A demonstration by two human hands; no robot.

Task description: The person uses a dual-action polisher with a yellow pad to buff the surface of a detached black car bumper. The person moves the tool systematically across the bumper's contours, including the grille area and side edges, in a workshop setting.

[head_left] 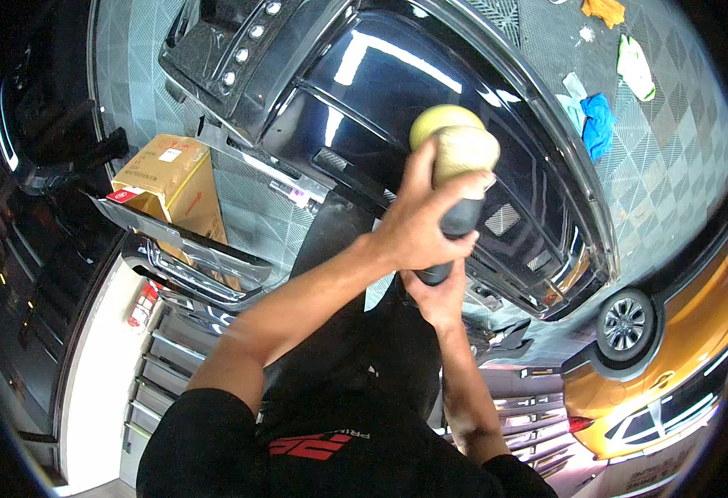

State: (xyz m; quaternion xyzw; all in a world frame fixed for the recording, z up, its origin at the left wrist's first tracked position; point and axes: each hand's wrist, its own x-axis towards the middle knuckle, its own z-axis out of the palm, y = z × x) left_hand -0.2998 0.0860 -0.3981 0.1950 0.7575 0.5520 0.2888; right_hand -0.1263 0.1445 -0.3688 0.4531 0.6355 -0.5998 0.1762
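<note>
Both of my hands are on a hand-held polisher (pixel 466 152) with a pale head, a dark handle and a round yellow pad (pixel 430 123). My left hand (pixel 420 203) wraps around its neck, just behind the head. Lower down, my right hand (pixel 439 295) closes on the rear end of the dark handle. Beneath lies a glossy black car body panel (pixel 397 91) with small mesh vents and bright light reflections. The pad is over the panel; whether it touches the surface, I cannot tell.
An open cardboard box (pixel 194 178) stands at left beside loose black trim (pixel 181 241). Cloths, including a blue cloth (pixel 597 126), lie on the patterned floor at far right. An orange car (pixel 659 373) is at lower right, and a dark car (pixel 24 274) fills the left side.
</note>
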